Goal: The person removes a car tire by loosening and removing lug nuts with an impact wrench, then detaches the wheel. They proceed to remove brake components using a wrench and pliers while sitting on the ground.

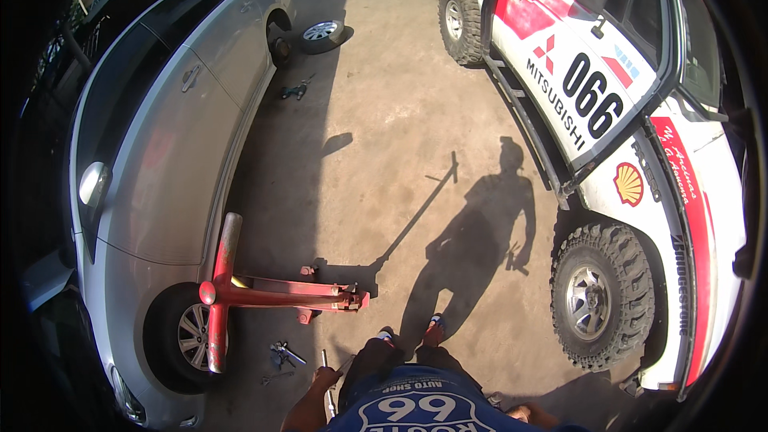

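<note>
At the lower edge, my left hand [324, 379] is closed around a slim metal bar [331, 405] beside my left leg. My right hand [520, 414] shows only in part next to my shirt; its fingers are mostly hidden. On the ground, my shadow has a branched shape at the right hand, whose kind I cannot make out. A red floor jack [296, 294] with a thick T-shaped handle [218, 312] stands ahead to my left, reaching toward the silver car [168, 200]. Near its front wheel [194, 337] lie several metal tools [284, 354] and a wrench [278, 378].
A white and red off-road vehicle [600, 88] with a knobby front tyre [604, 296] stands on the right. Farther ahead, a cordless power tool [296, 90] and a loose wheel [322, 35] lie on the concrete ground [384, 104] near the silver car's rear.
</note>
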{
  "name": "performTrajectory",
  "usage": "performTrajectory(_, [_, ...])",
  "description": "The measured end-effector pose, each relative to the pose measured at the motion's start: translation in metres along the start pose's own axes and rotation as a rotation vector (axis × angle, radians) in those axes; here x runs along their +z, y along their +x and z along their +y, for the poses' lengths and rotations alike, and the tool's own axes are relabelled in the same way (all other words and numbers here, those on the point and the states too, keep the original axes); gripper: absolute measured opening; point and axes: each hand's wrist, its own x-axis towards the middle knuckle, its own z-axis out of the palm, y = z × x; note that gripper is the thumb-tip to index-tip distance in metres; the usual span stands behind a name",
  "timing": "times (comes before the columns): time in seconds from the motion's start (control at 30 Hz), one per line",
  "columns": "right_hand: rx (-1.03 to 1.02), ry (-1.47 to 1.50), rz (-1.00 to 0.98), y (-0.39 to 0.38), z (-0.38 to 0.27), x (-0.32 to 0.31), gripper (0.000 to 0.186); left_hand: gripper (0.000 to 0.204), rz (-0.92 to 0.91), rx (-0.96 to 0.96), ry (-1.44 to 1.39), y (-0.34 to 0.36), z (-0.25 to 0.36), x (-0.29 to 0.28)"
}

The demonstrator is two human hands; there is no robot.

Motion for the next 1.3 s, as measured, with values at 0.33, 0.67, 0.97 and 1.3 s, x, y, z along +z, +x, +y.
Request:
performTrajectory(0.33, [-0.075,0.028,0.087,-0.013,-0.165,-0.138,0.036,0.036,0.053,0.169,-0.086,0.156,0.193,-0.102])
performTrajectory(0.67, [-0.180,0.041,0.152,-0.061,-0.423,-0.242,0.037,0.040,0.025,0.031,-0.179,0.258,0.375,-0.345])
performTrajectory(0.97, [-0.232,-0.060,0.049,-0.044,-0.659,-0.384,0.037,0.037,0.093,0.157,-0.241,0.353,0.495,-0.531])
performTrajectory(1.3, [-0.096,-0.404,0.151,-0.099,-0.983,-0.659,0.037,0.026,-0.014,-0.155,-0.525,0.384,0.555,-0.665])
